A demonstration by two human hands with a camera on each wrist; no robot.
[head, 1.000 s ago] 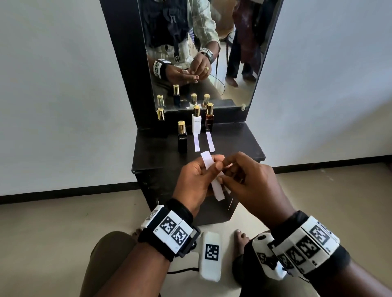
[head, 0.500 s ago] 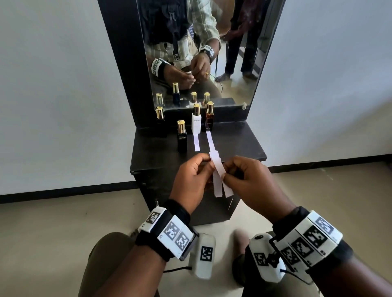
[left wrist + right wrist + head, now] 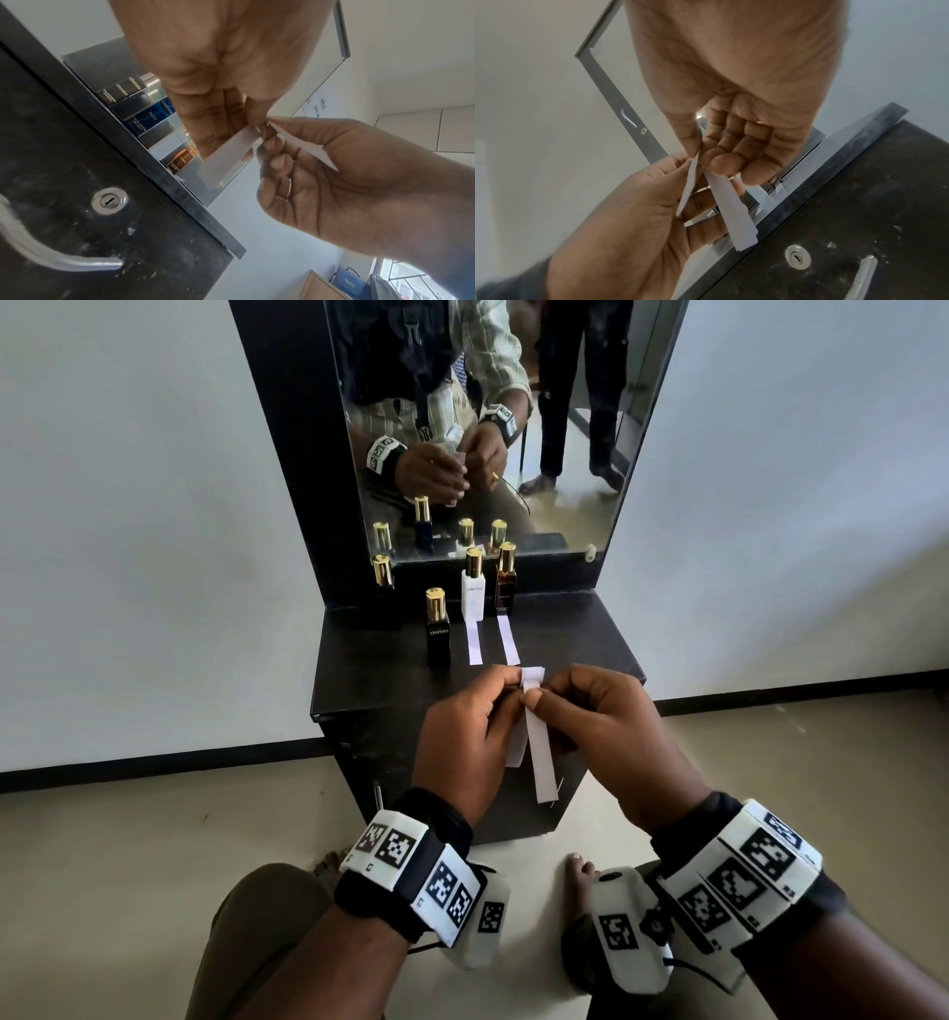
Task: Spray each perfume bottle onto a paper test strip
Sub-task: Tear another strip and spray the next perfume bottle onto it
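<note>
Paper test strips [image 3: 543, 762], stacked a moment earlier, had come apart over the cabinet's [image 3: 590, 649] front edge; our left hand [image 3: 464, 742] and right hand [image 3: 611, 726] each pinched one, readying the next spray.

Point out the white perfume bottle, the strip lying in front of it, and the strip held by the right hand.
white perfume bottle [image 3: 472, 600], head view, on its white body.
strip on the table [image 3: 474, 643], head view, mid-length.
held strip [image 3: 543, 765], head view, on its hanging lower half.
</note>
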